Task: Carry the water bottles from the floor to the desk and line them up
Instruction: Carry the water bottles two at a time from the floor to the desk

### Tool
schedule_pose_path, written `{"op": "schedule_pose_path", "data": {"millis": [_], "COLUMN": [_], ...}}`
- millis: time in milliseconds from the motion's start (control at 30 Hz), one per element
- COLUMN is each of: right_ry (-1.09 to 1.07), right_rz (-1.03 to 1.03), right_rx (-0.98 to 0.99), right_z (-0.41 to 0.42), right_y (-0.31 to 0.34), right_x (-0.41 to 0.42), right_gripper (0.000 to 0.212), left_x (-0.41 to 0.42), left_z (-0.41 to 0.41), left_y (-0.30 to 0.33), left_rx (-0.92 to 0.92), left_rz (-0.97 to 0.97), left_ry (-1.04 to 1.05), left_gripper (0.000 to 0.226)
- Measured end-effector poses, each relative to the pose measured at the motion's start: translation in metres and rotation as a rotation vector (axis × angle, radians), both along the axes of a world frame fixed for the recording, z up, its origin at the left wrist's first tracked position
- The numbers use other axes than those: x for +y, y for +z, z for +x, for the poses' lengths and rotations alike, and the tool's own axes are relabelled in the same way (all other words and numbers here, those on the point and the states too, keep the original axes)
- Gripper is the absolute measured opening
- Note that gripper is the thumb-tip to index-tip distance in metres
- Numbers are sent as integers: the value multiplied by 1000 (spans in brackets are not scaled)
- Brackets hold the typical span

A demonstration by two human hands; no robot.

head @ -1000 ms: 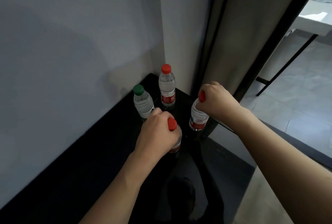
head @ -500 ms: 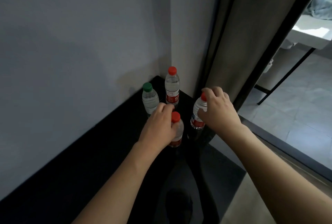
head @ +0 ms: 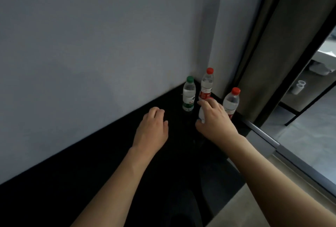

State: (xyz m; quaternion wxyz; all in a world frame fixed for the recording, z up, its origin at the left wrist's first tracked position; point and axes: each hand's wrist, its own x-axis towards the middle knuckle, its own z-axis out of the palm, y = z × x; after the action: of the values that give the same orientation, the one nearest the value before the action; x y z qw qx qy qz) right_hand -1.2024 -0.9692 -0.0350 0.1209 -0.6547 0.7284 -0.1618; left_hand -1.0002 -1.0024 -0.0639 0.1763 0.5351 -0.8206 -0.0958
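Note:
Four clear water bottles stand near the corner of a black desk [head: 109, 163]. A green-capped bottle [head: 189, 94] is by the wall, with a red-capped bottle [head: 206, 84] behind it to the right. Another red-capped bottle [head: 231, 101] stands free at the right edge. My right hand [head: 216, 119] is closed over the top of the nearest bottle [head: 201, 115], and only a white patch of its body and a sliver of red cap show. My left hand [head: 152, 126] hovers over the desk to the left, holding nothing, fingers loosely curled.
A grey wall [head: 109, 44] runs along the back of the desk. A curtain [head: 283, 44] and a dark frame stand right of the bottles. Beyond lie a metal threshold [head: 269, 141], tiled floor and a white table with cups under it [head: 298, 86].
My left hand let go of the nearest bottle and drew back left. My right hand left the right-hand bottle and moved onto the nearest one. The view shifted left.

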Motion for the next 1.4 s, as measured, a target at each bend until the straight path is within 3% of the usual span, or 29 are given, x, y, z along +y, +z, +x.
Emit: {"op": "schedule_pose_path", "data": {"millis": [367, 1100, 1400], "right_ry": [281, 626, 828], "right_rz": [61, 155, 178], "right_rx": [-13, -2, 4], "right_z": [156, 450, 547], "right_y": [11, 8, 0], "right_x": [16, 42, 78], "right_gripper": [66, 62, 63], "left_x": [59, 126, 195], "left_z": [154, 428, 507], "left_y": [11, 9, 13], "left_rx": [23, 48, 68], "left_rz": [-25, -9, 40], "left_ry": [293, 661, 884], "left_gripper": [38, 35, 34]}}
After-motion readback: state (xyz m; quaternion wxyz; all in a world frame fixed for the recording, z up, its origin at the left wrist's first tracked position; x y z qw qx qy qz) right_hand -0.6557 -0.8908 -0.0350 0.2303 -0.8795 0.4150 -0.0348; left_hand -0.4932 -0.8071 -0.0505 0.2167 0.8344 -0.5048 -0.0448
